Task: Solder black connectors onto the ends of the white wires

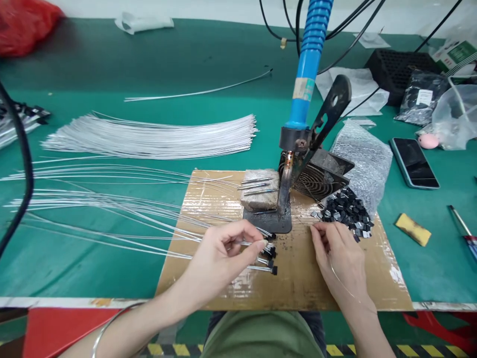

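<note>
My left hand (234, 248) is closed, thumb and forefinger pinched together, above white wires that end in small black connectors (274, 270). What the pinch holds is too small to make out. My right hand (341, 253) is also closed, its fingertips low over the cardboard (298, 283), just left of a pile of small black parts (346, 211). Whatever those fingertips hold is hidden. Between and beyond the hands, a blue-handled soldering iron (307, 64) points down in its stand, beside a pale block (261, 189) with thin metal pieces on it.
A thick bundle of white wires (156, 136) lies at the back left. Black cables hang overhead and at the left edge. On the right are bubble wrap (363, 159), a phone (414, 163), a yellow sponge (413, 229) and a pen (462, 223).
</note>
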